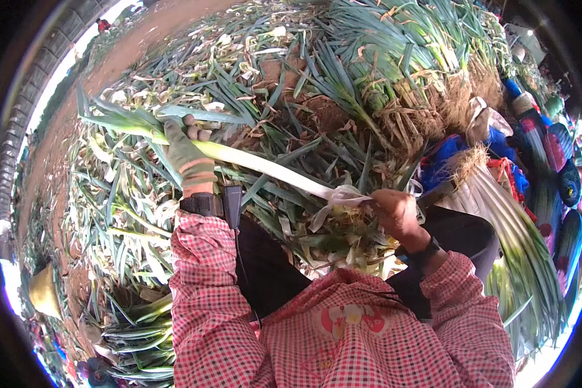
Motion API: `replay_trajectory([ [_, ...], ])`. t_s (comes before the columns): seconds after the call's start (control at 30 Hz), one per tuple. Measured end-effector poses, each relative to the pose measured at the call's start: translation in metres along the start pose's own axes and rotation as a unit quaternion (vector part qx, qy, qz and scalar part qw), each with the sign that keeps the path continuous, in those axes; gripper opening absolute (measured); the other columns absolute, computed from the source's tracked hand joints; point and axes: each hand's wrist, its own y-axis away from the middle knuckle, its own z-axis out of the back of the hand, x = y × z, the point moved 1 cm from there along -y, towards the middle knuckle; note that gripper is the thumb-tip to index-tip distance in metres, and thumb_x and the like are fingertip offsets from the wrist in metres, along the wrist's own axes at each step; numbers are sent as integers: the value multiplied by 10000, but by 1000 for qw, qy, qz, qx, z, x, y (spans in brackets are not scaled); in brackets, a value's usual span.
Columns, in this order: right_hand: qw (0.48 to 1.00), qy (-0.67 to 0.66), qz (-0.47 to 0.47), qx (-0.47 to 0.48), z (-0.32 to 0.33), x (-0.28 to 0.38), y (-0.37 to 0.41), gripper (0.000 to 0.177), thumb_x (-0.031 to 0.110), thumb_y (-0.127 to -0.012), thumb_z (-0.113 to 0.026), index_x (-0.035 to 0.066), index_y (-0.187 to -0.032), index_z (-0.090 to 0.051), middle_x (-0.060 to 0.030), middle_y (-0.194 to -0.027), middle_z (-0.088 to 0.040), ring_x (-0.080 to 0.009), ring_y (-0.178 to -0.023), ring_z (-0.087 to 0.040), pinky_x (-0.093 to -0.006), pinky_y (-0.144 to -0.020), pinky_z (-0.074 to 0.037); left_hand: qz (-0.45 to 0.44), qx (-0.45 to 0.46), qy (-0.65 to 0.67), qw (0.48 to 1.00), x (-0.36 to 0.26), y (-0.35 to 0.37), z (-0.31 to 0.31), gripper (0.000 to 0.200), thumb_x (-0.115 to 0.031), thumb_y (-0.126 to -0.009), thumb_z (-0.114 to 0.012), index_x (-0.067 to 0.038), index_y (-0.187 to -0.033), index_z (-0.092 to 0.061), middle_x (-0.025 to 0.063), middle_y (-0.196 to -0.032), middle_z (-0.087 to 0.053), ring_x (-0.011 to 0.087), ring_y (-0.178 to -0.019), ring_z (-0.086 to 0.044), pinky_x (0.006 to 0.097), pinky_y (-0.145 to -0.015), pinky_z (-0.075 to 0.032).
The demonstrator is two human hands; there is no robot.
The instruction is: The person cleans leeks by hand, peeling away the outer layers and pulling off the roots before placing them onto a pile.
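Note:
A long leek (265, 166) lies slantwise in front of my body, green leaves at the upper left and white shank toward the right. My left hand (189, 152), in a grey-green glove with darker fingertips, is closed around it where the green meets the white. Bare and with fingers pinched, my right hand (398, 213) grips a pale, thin strip of outer leaf (350, 196) at the leek's lower end. The strip hangs loose from the shank. My right fingers hide the tip of that strip.
Trimmed leaves (142, 207) litter the ground all around. Untrimmed leeks with roots (427, 84) are heaped at the upper right. Cleaned leeks (504, 213) lie bundled at my right side, and more leeks (142, 336) lie at the lower left.

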Motion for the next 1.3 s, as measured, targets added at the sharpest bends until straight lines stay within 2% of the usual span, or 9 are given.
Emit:
replay_trajectory([
  [0.2,998,-22,-52,17,28,17,38,70,76,-708,-618,50,-742,-563,-129,-611,-523,-330,-563,-554,-395,-494,-437,69,-30,-9,997,3,-39,43,219,-326,-856,-598,-123,-913,-539,-32,-660,-511,99,-468,-392,238,-419,-351],
  [0.37,931,-20,-345,117,64,-39,108,101,106,-709,-658,58,-795,-682,-131,-636,-593,-251,-579,-611,-362,-537,-467,73,-91,-12,993,-22,-73,91,206,-369,-889,-501,-167,-893,-540,-10,-754,-610,111,-467,-405,260,-427,-356],
  [0.4,908,-59,-359,209,67,-51,114,355,124,-681,-706,43,-1021,-646,-167,-825,-637,-268,-709,-631,-382,-655,-481,78,-87,-13,993,-19,-69,91,214,-374,-891,-494,-165,-893,-542,-14,-731,-599,115,-466,-404,264,-431,-355],
  [0.5,965,-77,-208,140,61,-20,71,755,152,-618,-776,23,-1286,-447,-220,-1153,-553,-303,-1024,-575,-369,-865,-449,86,-105,-19,991,-6,-60,83,239,-392,-888,-486,-162,-896,-550,-22,-686,-576,118,-462,-399,264,-434,-347],
  [0.63,951,-299,-70,37,10,-4,-4,1137,294,-535,-868,46,-1419,-198,-186,-1409,-323,-256,-1321,-298,-360,-1058,-299,96,-94,16,991,-14,-15,38,283,-423,-877,-495,-153,-886,-581,-36,-623,-538,113,-462,-390,237,-423,-327],
  [0.77,748,-642,-159,50,-25,32,-54,1128,244,-578,-859,52,-1433,-150,-67,-1194,-503,-182,-1108,-480,-309,-954,-394,140,-65,65,986,-3,-25,45,244,-377,-885,-534,-138,-864,-579,-31,-680,-561,95,-484,-393,222,-444,-359],
  [0.9,681,-700,-196,84,-19,55,-54,961,112,-643,-823,26,-1405,-245,7,-1015,-543,-109,-966,-501,-240,-869,-412,140,-59,113,982,6,-50,65,186,-326,-899,-532,-143,-871,-554,9,-739,-596,92,-476,-386,210,-429,-357],
  [1.17,673,-705,-173,140,39,101,-16,929,324,-706,-770,-35,-1384,-247,-127,-1380,-350,-216,-1241,-382,-354,-1046,-268,186,-84,124,971,37,-74,87,216,-313,-885,-516,-174,-1050,-500,48,-1024,-537,105,-665,-358,239,-573,-306],
  [1.3,809,-537,-172,168,93,78,38,841,377,-773,-702,-70,-1357,-295,-191,-1346,-421,-242,-1235,-409,-372,-1023,-312,110,-100,-122,981,9,-82,89,320,-364,-874,-495,-195,-1145,-472,61,-1145,-493,156,-874,-371,275,-738,-306],
])
